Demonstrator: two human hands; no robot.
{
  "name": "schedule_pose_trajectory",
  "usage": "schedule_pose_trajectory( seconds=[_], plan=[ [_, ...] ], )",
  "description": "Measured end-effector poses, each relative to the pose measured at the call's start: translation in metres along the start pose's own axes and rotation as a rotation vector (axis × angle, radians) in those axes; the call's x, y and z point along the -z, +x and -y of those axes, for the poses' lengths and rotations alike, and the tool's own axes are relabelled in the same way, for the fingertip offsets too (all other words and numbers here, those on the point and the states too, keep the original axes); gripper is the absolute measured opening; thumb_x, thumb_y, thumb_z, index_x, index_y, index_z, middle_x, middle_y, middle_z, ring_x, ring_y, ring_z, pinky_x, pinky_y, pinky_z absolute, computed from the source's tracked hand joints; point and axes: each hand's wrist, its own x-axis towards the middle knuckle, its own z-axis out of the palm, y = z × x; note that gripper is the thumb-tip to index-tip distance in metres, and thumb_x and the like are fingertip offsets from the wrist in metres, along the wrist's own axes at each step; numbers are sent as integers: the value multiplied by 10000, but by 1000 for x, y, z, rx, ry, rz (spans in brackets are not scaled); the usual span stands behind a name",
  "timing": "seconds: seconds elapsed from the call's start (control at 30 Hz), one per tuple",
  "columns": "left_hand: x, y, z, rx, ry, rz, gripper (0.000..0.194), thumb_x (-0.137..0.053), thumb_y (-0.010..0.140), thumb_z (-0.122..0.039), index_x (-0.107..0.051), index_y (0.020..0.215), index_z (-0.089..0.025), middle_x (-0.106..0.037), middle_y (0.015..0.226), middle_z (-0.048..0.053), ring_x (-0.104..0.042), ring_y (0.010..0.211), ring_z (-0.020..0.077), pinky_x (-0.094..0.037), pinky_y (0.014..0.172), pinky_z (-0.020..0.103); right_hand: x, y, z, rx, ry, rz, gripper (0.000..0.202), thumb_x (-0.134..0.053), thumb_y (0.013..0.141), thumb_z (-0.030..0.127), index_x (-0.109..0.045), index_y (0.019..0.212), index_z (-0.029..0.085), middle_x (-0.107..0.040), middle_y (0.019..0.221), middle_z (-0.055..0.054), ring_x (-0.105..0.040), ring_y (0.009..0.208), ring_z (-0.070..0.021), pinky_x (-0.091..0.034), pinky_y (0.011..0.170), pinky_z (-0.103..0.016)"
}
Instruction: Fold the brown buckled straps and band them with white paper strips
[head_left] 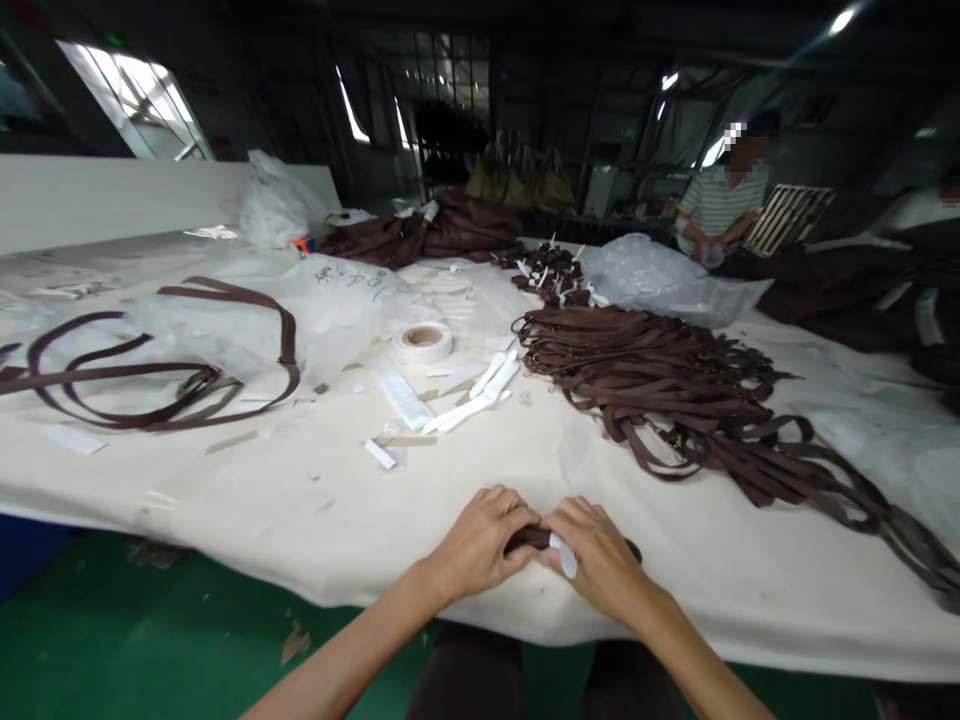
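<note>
Near the table's front edge, my left hand and my right hand grip a folded brown strap bundle between them. A white paper strip shows at the bundle, against the fingers of my right hand. The bundle's far end sticks out past my right hand. Both hands have their fingers wrapped round the bundle, thumbs close together. A large pile of brown straps with metal hooks lies beyond, to the right.
A roll of white tape and white strips lie mid-table. Loose brown straps and plastic sheets are left. Clear bags and brown pieces lie farther back. A person stands across the table.
</note>
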Motion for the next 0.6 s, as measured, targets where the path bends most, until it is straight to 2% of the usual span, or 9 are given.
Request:
schedule_pose_trajectory(
  seconds=[0.1, 0.2, 0.3, 0.37, 0.43, 0.5, 0.6],
  plan=[
    [-7, 0, 6, -39, 45, -24, 159, -664, 801, -222, -659, 959, -237, -631, 913, 27, -560, 890, 207, -413, 827, 342, -9, -3, -5, -12, -34, -29, 86, -595, 878, 131, -582, 863, 215, -593, 909, -14, -542, 925, -197, -389, 782, -321],
    [-12, 1, 10, -60, 70, -24, 169, -677, 762, -205, -652, 925, -240, -632, 884, 14, -558, 863, 198, -402, 814, 337, -17, -7, -8, -15, -65, -69, 90, -575, 875, 132, -565, 853, 218, -587, 904, -13, -542, 912, -199, -390, 763, -311],
    [-10, -1, 13, -57, 26, -31, 134, -678, 786, -238, -664, 919, -246, -645, 879, 19, -566, 868, 204, -414, 822, 339, -19, -11, -10, -38, -83, -88, 112, -559, 861, 128, -596, 875, 232, -610, 919, -19, -562, 909, -206, -404, 759, -302],
    [-6, -4, 16, -45, -95, -63, 152, -681, 824, -329, -676, 956, -253, -663, 908, 34, -581, 890, 218, -436, 829, 339, -15, -14, -10, -61, -51, -55, 122, -569, 840, 142, -626, 884, 240, -639, 934, -23, -589, 917, -209, -421, 778, -294],
    [-1, -9, 20, -10, -292, -153, 269, -639, 870, -445, -673, 1059, -257, -680, 988, 56, -602, 936, 231, -465, 854, 342, -7, -12, -10, -88, 15, 25, 130, -596, 804, 166, -649, 900, 235, -667, 946, -23, -618, 899, -206, -438, 786, -282],
    [2, -13, 23, 102, -486, -317, 337, -542, 927, -498, -656, 1120, -246, -684, 1051, 73, -620, 984, 234, -481, 893, 342, 8, -2, -13, -152, 110, 113, 129, -623, 762, 188, -660, 883, 214, -684, 892, -17, -636, 830, -200, -447, 739, -271],
    [4, -14, 25, 355, -652, -566, 366, -427, 983, -486, -671, 1015, -214, -699, 973, 67, -645, 954, 228, -494, 895, 335, 47, 39, -20, -242, 330, 196, 55, -653, 725, 228, -659, 746, 178, -664, 711, 9, -611, 687, -174, -417, 622, -247]
  ],
)
